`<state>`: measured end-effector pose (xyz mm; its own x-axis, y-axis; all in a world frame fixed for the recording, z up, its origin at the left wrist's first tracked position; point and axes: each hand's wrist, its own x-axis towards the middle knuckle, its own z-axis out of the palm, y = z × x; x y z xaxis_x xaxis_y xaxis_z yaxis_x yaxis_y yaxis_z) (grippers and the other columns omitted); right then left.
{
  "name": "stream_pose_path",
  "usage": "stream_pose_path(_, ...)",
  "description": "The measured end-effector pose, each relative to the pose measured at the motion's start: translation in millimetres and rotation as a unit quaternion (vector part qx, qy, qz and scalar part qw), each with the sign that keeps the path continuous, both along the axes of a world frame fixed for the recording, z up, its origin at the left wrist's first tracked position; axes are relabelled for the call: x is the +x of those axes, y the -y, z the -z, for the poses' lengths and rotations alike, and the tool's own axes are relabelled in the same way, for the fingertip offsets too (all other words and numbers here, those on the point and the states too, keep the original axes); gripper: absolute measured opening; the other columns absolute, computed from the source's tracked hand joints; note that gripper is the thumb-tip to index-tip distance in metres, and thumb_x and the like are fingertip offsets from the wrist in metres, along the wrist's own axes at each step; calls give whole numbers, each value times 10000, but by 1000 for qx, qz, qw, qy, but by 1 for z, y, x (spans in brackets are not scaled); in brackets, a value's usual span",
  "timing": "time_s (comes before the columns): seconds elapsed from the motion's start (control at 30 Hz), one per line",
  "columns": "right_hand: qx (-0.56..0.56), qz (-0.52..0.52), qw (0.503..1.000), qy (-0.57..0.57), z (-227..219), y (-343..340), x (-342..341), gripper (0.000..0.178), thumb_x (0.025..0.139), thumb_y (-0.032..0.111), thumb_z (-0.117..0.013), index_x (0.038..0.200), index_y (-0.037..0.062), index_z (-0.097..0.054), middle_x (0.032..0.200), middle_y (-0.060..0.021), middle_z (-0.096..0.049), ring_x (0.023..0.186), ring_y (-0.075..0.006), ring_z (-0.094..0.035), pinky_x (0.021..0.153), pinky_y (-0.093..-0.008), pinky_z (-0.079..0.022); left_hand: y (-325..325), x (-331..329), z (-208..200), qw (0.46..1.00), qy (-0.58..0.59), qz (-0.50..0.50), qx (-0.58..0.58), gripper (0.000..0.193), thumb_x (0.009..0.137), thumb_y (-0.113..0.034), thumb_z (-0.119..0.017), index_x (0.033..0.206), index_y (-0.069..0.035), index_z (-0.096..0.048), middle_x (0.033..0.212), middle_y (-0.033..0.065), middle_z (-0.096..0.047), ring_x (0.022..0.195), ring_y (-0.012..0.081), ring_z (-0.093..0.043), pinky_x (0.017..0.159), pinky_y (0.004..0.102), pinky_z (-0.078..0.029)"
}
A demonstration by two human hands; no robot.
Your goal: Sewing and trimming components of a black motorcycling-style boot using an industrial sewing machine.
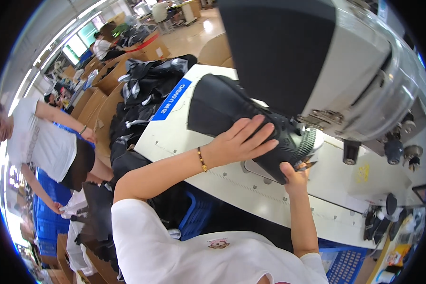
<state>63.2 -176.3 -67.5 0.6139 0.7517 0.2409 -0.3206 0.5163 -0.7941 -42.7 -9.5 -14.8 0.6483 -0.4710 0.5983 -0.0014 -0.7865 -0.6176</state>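
A black boot-like piece with a wide flat flap and a ribbed edge lies on the white sewing machine table, its ribbed end beside the presser foot. My left hand rests flat on top of it, fingers stretched out. At its near right corner, my right hand is closed, thumb against the black piece. Beside that thumb a small pointed blade sticks out, looking like thread snips; its handle is hidden in the hand. What the right fingers do underneath is hidden.
The sewing machine head rises over the right of the table. Black pieces are heaped at the far left. A person in a white shirt stands at left near cardboard boxes. A blue basket sits below right.
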Motion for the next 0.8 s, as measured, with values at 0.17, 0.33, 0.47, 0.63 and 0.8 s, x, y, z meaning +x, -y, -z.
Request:
stream_pose_path(0.17, -18, 21, 999, -40, 9, 8, -1, 456, 723, 96, -638, 1102, -69, -443, 1049, -143, -534, 913, -206, -556, 804, -314, -461, 16, -9, -8, 998, 4, 8, -56, 305, 765, -169, -505, 1064, -108, -497, 1055, 112, -530, 952, 267, -524, 742, 334, -443)
stream_pose_path(0.33, -9, 28, 995, -95, 17, 16, 12, 328, 771, 97, -585, 1025, -78, -473, 1006, -162, -549, 879, -232, -572, 781, -348, -480, 32, -16, 0, 995, 39, -27, -83, 321, 753, -156, -493, 1066, -83, -479, 1020, 126, -529, 906, 254, -529, 757, 340, -432)
stream_pose_path(0.47, -36, 24, 990, -134, 21, 14, 25, 485, 826, 308, -492, 1051, -119, -449, 1050, -187, -504, 978, -253, -507, 856, -374, -404, 37, -17, 7, 990, 114, -2, -88, 293, 753, -157, -490, 1035, -80, -472, 971, 122, -533, 854, 247, -534, 772, 346, -421)
stream_pose_path(0.63, -85, 88, 987, -109, 26, 13, 30, 512, 817, 332, -459, 1081, -107, -443, 1076, -178, -494, 989, -254, -498, 848, -377, -405, 37, -18, 10, 990, 133, -22, -51, 270, 749, -155, -497, 1008, -82, -474, 944, 111, -530, 848, 246, -534, 780, 346, -417)
stream_pose_path(0.8, -43, 60, 995, -69, 28, 14, 33, 515, 827, 328, -431, 1130, -88, -428, 1110, -175, -475, 1007, -258, -491, 863, -387, -403, 38, -18, 12, 987, 154, -16, -42, 292, 751, -167, -494, 1030, -85, -471, 958, 112, -525, 870, 253, -533, 807, 364, -407)
